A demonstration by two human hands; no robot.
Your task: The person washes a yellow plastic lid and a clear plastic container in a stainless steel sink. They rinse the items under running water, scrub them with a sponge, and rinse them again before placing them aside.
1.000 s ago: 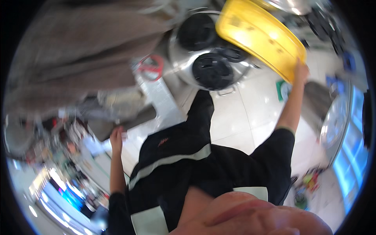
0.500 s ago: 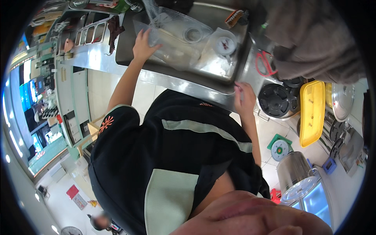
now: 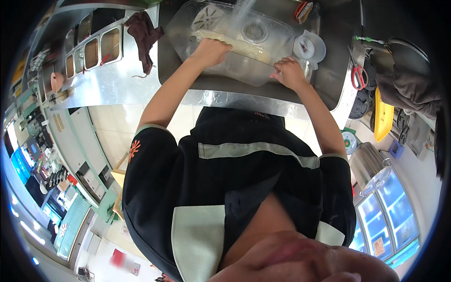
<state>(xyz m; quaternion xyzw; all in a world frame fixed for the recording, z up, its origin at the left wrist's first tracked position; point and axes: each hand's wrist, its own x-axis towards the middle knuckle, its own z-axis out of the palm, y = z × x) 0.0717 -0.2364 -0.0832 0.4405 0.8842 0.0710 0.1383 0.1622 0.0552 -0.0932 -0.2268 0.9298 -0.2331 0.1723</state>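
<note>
My left hand [image 3: 211, 52] is closed over the clear plastic tub [image 3: 256, 81] lying in the steel sink [image 3: 324, 87]. My right hand [image 3: 288, 73] pinches the right end of a thin stick-like piece [image 3: 251, 57], which runs across to my left hand. Whether it is loose or part of the tub I cannot tell. Just beyond the hands is a long, pale yellowish, wet-looking piece [image 3: 249, 48], its kind unclear. Water [image 3: 242, 9] streams down from above, near the round drain [image 3: 254, 31]. Beside my right hand stands a translucent jug [image 3: 319, 48] with a white round thing inside.
An orange scrubbing brush [image 3: 303, 11] lies at the sink's far right. Red-handled scissors [image 3: 360, 77] rest by its right edge. A dark cloth [image 3: 142, 37] hangs over the counter on the left, next to metal food pans [image 3: 92, 50]. A yellow tray [image 3: 383, 115] stands at the right.
My right hand has come up from the sink's front edge into the sink and closed on the thin piece. My left hand, spread open before, has closed. The view has shifted.
</note>
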